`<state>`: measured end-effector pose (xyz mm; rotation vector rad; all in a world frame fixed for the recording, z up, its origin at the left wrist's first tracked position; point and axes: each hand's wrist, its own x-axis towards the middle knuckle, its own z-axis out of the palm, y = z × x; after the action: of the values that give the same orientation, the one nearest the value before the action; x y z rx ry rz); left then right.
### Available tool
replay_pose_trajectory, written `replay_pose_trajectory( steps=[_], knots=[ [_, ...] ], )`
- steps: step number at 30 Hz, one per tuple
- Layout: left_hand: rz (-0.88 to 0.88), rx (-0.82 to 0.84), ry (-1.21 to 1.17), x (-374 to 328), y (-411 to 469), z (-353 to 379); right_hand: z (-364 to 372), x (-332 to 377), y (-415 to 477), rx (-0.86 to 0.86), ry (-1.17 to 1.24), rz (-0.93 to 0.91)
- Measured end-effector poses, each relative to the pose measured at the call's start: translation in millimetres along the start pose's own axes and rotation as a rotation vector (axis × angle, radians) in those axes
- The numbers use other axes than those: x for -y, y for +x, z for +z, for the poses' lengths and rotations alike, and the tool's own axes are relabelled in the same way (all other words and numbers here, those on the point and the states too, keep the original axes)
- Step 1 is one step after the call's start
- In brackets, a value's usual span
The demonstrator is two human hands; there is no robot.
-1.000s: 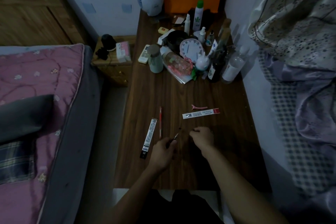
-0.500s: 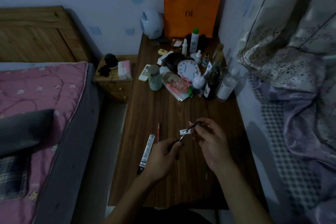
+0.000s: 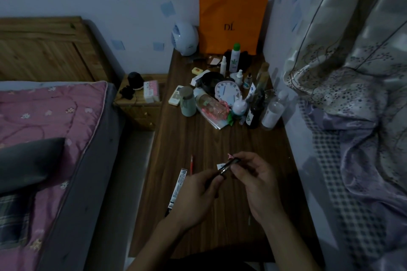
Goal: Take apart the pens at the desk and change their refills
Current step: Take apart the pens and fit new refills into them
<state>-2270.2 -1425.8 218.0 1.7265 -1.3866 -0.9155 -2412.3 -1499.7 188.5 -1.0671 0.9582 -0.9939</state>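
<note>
Both hands are up above the brown desk (image 3: 198, 138), and a dark pen (image 3: 229, 166) is held between them. The left hand (image 3: 193, 196) pinches the near end of the pen and the right hand (image 3: 255, 182) pinches the far end, so both grips are closed on it. It looks like the pen is about to be pulled or twisted apart, so the job seems to be near its start. A thin red refill (image 3: 191, 164) lies on the desk just left of the hands. A long flat refill packet (image 3: 177, 189) lies beside it. No loose pen parts can be seen, so the swap is still to do.
</note>
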Motion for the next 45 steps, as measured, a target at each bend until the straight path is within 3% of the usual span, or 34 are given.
replay_pose_trajectory(
  steps=[9, 17, 23, 30, 37, 45],
  knots=[
    [0.009, 0.015, 0.130, -15, 8, -17, 7, 19, -1, -0.035, -0.115, -0.074],
    [-0.060, 0.099, 0.087, -25, 12, -32, 15, 37, -5, -0.040, -0.154, -0.140],
    [-0.095, 0.106, -0.059, -25, 13, -35, 30, 32, -14, -0.163, -0.307, -0.251],
    [-0.178, 0.113, -0.258, -13, 13, -34, 33, 34, -13, -0.088, -0.358, -0.256],
    [-0.122, 0.120, -0.179, -12, 23, -22, 21, 24, -4, -0.083, -0.204, -0.228],
    [-0.165, 0.069, -0.104, 22, 18, -1, -5, -18, 13, -0.067, -0.131, 0.006]
  ],
)
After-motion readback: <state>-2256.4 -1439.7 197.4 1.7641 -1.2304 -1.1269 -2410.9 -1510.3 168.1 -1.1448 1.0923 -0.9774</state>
